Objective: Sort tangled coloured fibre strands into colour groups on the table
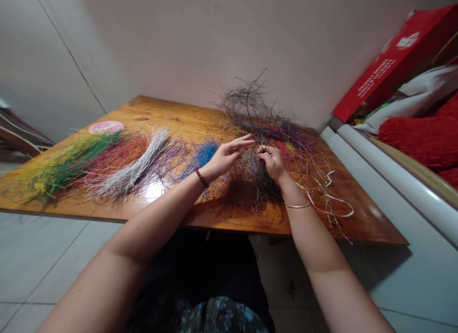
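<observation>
My left hand (231, 154), with a dark beaded bracelet, is held over the table with its fingers stretched out toward the right hand. Just right of it, my right hand (272, 159) is closed in a pinch; what its fingertips hold is too small to make out. Grey-black strands (263, 178) hang around and below the right hand. Behind both hands rises a tangled dark bundle (246, 104). A blue bundle (205, 153) lies left of my left hand, and brown strands (232, 180) lie under it. Pink strands (284, 149) show beyond my right hand.
On the wooden table (361, 218), a white bundle (153, 154), orange strands (130, 154) and a yellow-green bundle (77, 156) lie left, near a pink disc (106, 127). White cord (345, 202) curls at right. A red box (390, 61) and red fabric (418, 137) are beyond.
</observation>
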Motion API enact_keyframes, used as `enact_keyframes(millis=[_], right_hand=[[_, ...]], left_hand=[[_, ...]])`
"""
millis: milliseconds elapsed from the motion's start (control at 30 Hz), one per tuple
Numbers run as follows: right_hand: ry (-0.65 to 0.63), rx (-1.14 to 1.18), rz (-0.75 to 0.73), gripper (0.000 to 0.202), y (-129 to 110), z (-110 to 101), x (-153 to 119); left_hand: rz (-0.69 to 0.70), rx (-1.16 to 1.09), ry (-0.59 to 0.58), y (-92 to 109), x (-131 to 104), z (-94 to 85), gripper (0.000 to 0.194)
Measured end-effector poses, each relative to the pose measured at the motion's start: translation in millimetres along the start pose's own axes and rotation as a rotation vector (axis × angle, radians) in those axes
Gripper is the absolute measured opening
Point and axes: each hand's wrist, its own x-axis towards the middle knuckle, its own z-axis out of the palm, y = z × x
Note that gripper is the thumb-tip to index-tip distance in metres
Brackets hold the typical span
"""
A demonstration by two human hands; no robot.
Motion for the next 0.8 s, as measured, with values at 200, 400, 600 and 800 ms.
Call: enact_keyframes(millis=[200,400,600,800], right_hand=[[-0.014,0.02,0.003,0.017,1.4,-0.5,0.8],[-0.011,0.032,0.033,0.015,5.1,-0.6,1.9],[-0.018,0.058,0.029,0.016,6.2,-0.4,2.1],[-0.01,0.041,0.027,0.015,4.1,-0.4,1.4]], left_hand=[[-0.057,-0.013,0.068,0.6,-1.7,4.4,0.036],[-0.017,0.014,0.082,-2.8,-0.7,5.7,0.034],[0.024,0.039,0.059,-4.3,-0.1,6.9,0.03],[0.039,0.076,0.09,-5.4,-0.6,5.8,0.028]])
